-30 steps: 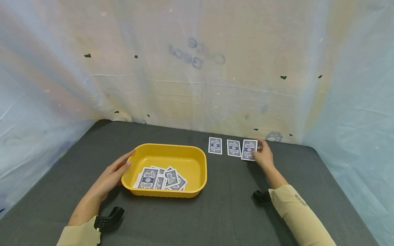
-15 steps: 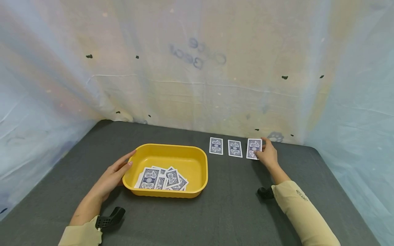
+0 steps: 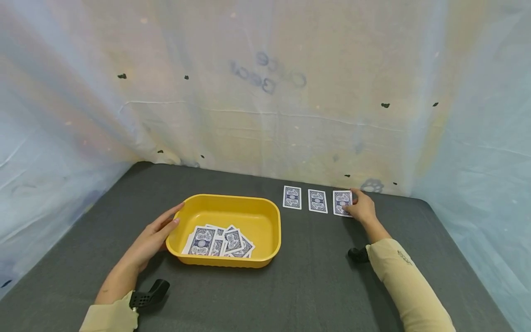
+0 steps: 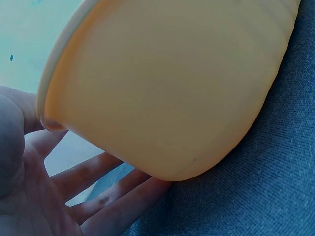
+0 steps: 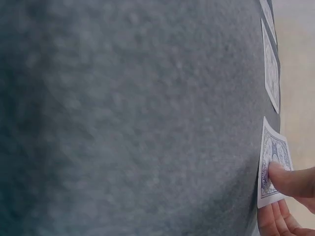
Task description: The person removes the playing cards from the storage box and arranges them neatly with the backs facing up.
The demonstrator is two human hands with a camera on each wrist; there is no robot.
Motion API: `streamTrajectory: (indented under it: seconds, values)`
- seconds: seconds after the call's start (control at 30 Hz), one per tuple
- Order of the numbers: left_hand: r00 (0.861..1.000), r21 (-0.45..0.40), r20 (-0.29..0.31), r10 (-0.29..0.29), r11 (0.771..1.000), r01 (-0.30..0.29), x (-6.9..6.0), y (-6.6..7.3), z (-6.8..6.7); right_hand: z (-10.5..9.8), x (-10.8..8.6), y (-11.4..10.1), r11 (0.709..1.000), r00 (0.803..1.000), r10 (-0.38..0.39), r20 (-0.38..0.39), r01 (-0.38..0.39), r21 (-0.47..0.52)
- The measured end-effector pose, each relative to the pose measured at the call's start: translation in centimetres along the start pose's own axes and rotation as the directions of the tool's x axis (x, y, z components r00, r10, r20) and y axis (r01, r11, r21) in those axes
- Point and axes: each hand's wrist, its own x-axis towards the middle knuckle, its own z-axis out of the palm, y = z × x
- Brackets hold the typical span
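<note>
My right hand pinches a blue-and-white playing card, back side up, at the right end of a row. In the right wrist view the thumb presses on the card, with the other fingers under its edge; the card looks slightly bent and tilted. Left of it lie two more face-down playing cards, a middle card and a left card. My left hand rests against the left end of a yellow tray, its fingers extended along the outer wall.
Several overlapping face-down cards lie in the tray's front part. A dark grey cloth covers the table. Pale plastic sheeting hangs behind the table's back edge and at both sides.
My right hand has carried its card a little to the right, away from the middle card, then lowered it slightly. The left hand and tray have stayed in place.
</note>
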Motion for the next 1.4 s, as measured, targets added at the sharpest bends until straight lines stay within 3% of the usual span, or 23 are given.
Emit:
streamTrajectory:
  seconds: [0.53,1.23,1.4]
  values:
    - [1.000,-0.005,0.011,0.013,1.000,-0.013,0.0,0.1,-0.2,-0.2,0.0,0.0,0.998,0.997,0.026,0.072,-0.023,-0.052]
    - [1.000,0.017,-0.004,-0.014,1.000,0.014,0.1,0.0,-0.2,0.6,-0.6,-0.6,0.997,1.000,0.001,0.018,0.001,-0.076]
    - [1.000,0.025,-0.005,-0.020,0.999,0.020,0.1,-0.1,-0.1,0.5,-0.7,-1.0,0.999,0.999,-0.032,-0.001,0.032,-0.038]
